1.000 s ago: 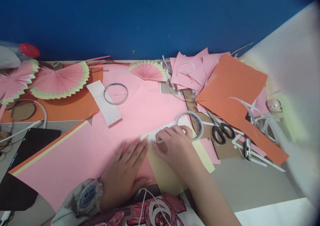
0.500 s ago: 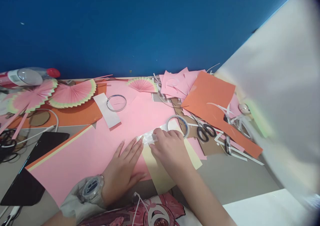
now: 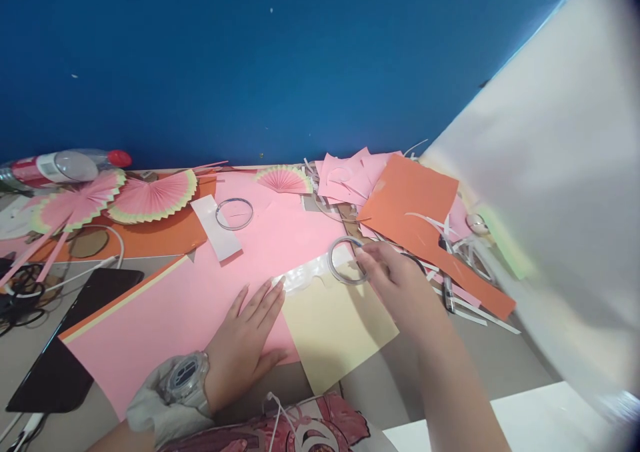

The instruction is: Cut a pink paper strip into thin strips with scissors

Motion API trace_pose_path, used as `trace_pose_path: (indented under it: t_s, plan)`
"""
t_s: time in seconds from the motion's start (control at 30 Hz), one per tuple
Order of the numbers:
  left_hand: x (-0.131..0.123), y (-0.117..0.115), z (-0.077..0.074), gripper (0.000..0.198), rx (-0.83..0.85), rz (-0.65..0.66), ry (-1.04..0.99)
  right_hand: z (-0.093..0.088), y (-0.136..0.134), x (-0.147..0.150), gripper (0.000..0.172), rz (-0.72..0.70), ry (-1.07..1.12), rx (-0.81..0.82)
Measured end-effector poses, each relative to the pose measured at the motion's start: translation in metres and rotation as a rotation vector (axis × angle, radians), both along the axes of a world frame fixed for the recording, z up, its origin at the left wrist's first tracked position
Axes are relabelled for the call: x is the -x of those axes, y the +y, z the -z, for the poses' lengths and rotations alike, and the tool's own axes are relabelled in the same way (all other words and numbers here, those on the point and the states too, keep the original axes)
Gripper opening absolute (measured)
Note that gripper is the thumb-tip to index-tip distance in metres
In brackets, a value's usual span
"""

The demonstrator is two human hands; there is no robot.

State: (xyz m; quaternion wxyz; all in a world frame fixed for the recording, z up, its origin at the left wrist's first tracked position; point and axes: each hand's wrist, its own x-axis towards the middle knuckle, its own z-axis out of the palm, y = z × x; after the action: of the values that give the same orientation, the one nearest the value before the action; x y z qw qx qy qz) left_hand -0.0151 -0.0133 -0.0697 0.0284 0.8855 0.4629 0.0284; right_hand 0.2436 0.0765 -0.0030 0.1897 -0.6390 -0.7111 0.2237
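My left hand (image 3: 245, 345) lies flat with fingers spread on a large pink sheet (image 3: 200, 299), its fingertips at the seam with a pale yellow sheet (image 3: 335, 329). A shiny strip of clear tape (image 3: 305, 275) runs along the top edge of the yellow sheet. My right hand (image 3: 400, 285) has its fingers pinched on a tape roll (image 3: 345, 259), held at the right end of that strip.
Pink pleated paper fans (image 3: 150, 195) lie at the back left on orange paper (image 3: 150, 232). A second tape ring (image 3: 234, 213), an orange sheet (image 3: 410, 205), pink scraps (image 3: 345, 172), a pen (image 3: 447, 292), a bottle (image 3: 65, 167) and a black tablet (image 3: 65, 345) lie around.
My right hand left the tape strip's end, moved right and took hold of the tape roll. The strip now lies exposed on the yellow sheet. My left hand stayed flat.
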Motion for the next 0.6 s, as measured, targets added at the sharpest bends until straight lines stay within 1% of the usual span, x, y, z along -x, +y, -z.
trace_pose_path:
  t_s: [0.07, 0.1, 0.13, 0.2, 0.23, 0.3, 0.4, 0.6]
  plan:
    - [0.0, -0.001, 0.001, 0.072, 0.001, 0.001, 0.004, 0.002, -0.001, -0.014, 0.022, -0.02, -0.028, -0.036]
    - [0.0, -0.001, 0.001, 0.071, -0.003, 0.002, 0.0, 0.006, -0.003, -0.018, 0.018, -0.071, -0.076, -0.058]
    - [0.001, -0.001, 0.002, 0.071, -0.005, -0.001, -0.002, 0.01, -0.004, -0.021, 0.015, -0.154, -0.135, -0.077]
    - [0.001, -0.002, 0.001, 0.069, -0.008, -0.016, -0.004, 0.022, -0.008, -0.023, 0.014, -0.346, -0.226, -0.119]
    - [0.002, -0.003, 0.001, 0.069, -0.009, -0.025, 0.0, 0.027, -0.01, -0.023, 0.014, -0.368, -0.272, -0.137]
    - [0.005, -0.004, -0.001, 0.067, -0.006, -0.036, 0.019, 0.035, -0.015, -0.019, 0.01, -0.335, -0.358, -0.169]
    - [0.015, -0.004, -0.005, 0.068, -0.013, -0.031, 0.045, 0.039, -0.019, -0.014, 0.01, -0.296, -0.431, -0.202]
    - [0.035, -0.004, -0.012, 0.071, -0.012, 0.006, 0.096, 0.041, -0.019, -0.01, 0.008, -0.277, -0.43, -0.243]
